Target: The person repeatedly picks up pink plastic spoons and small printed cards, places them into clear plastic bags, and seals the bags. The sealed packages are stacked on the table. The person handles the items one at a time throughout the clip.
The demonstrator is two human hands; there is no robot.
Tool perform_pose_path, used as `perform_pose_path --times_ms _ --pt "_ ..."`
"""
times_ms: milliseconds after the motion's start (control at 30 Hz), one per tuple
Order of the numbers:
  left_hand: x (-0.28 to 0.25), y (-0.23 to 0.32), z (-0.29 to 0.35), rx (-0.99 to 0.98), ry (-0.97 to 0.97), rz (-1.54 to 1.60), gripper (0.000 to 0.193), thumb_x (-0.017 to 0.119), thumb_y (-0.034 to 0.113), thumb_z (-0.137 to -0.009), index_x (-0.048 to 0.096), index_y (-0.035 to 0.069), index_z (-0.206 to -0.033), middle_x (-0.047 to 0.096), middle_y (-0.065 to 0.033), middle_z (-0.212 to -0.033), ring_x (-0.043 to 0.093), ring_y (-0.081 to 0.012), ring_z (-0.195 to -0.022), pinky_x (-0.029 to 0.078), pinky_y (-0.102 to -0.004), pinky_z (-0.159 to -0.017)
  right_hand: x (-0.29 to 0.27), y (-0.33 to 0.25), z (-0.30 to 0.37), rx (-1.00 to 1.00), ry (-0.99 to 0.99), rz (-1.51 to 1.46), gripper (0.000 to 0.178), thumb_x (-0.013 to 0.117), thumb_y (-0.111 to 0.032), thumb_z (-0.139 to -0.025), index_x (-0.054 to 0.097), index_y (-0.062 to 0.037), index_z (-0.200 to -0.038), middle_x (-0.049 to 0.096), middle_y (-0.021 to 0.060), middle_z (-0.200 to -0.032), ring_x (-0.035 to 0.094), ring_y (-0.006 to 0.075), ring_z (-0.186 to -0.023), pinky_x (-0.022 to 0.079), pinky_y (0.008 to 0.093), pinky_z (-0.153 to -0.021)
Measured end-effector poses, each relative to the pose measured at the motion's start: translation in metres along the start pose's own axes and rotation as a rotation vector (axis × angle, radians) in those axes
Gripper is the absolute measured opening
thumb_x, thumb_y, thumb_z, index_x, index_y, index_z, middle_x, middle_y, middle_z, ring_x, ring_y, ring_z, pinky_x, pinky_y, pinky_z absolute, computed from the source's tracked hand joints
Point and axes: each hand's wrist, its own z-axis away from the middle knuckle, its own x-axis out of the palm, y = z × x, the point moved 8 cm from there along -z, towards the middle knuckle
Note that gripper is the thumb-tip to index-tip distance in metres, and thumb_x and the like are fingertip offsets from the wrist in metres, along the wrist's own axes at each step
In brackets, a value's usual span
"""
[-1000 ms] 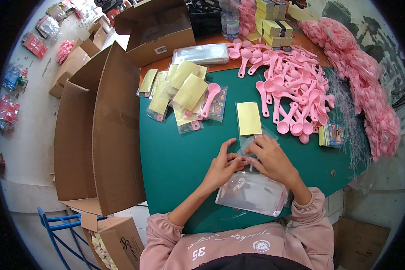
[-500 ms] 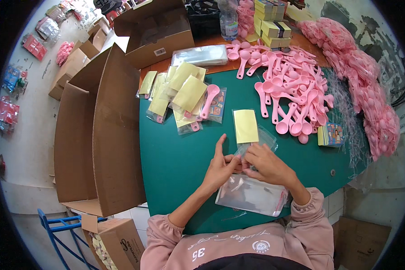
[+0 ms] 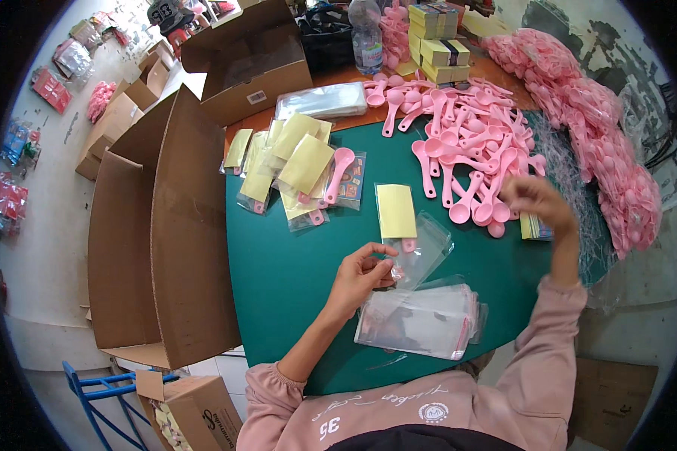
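My left hand (image 3: pixel 362 276) has its thumb and curled fingers closed at the lower end of a clear plastic bag (image 3: pixel 404 266). A yellow card (image 3: pixel 396 212) and a pink spoon (image 3: pixel 408 245), of which only the handle end shows, lie at that bag's upper part. Motion smears my right hand (image 3: pixel 540 201), raised over the right edge of the pink spoon pile (image 3: pixel 478 143) beside a small stack of cards (image 3: pixel 532 227). Its fingers are too blurred to read. Closer to me lies a stack of clear bags (image 3: pixel 414 323).
Filled bags with yellow cards (image 3: pixel 306 164) are heaped at the left of the green tabletop (image 3: pixel 293 278). A tall open cardboard box (image 3: pixel 195 233) stands against its left side. Packed pink spoons (image 3: pixel 605 161) and tangled clear strands (image 3: pixel 568 177) line the right edge.
My right hand has left the bag and swung up and right to the spoon pile and cards. My left hand stays at the bag. The view has shifted slightly.
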Motion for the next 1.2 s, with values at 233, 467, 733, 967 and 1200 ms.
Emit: perform_pose_path --times_ms 233,467,733,967,1200 --pt "0.009 -0.006 -0.003 -0.013 -0.038 -0.012 0.015 0.053 0.011 -0.088 0.056 0.002 -0.099 0.06 -0.0047 -0.09 0.059 -0.0106 -0.082 0.05 -0.0226 -0.071 -0.142 -0.019 0.069 0.064 1.087 1.489 0.027 0.049 -0.002 -0.073 0.053 0.0019 -0.099 0.056 0.015 -0.092 0.055 0.0262 -0.082 0.044 0.0317 -0.075" --pt "0.012 0.006 0.009 0.015 -0.05 0.149 0.012 0.055 0.011 -0.086 0.055 0.003 -0.096 0.06 -0.0058 -0.091 0.059 -0.0111 -0.078 0.049 -0.0226 -0.067 0.136 -0.003 -0.017 -0.228 0.233 0.645 0.046 0.071 -0.006 -0.065 0.048 -0.0039 -0.104 0.04 0.0115 -0.099 0.049 0.023 -0.085 0.043 0.0346 -0.076" --pt "0.007 0.018 0.01 -0.011 -0.282 -0.06 0.047 0.055 0.008 -0.084 0.032 0.006 -0.125 0.062 -0.0096 -0.088 0.061 -0.0125 -0.074 0.047 -0.0216 -0.059 0.113 0.02 -0.017 -0.197 0.345 0.274 0.018 0.062 0.005 -0.07 0.055 0.0 -0.086 0.044 0.0087 -0.09 0.051 0.0158 -0.073 0.045 0.0268 -0.065" --pt "0.002 0.033 -0.004 0.352 0.053 -0.678 0.016 0.06 0.005 -0.079 0.056 0.001 -0.094 0.059 -0.006 -0.085 0.06 -0.0122 -0.07 0.051 -0.0229 -0.057 0.115 0.038 -0.019 -0.097 0.287 0.01 0.01 0.062 0.0 -0.076 0.055 0.001 -0.084 0.046 0.0075 -0.093 0.054 0.012 -0.079 0.049 0.0237 -0.067" --pt "-0.004 0.026 -0.007 0.304 0.197 -0.559 0.009 0.061 0.005 -0.08 0.058 -0.001 -0.086 0.059 -0.0045 -0.081 0.057 -0.0079 -0.072 0.05 -0.0206 -0.062 0.117 0.06 -0.02 0.106 0.36 -0.255 0.008 0.055 -0.002 -0.084 0.05 0.0036 -0.087 0.055 0.007 -0.08 0.059 0.01 -0.07 0.048 0.0211 -0.06"
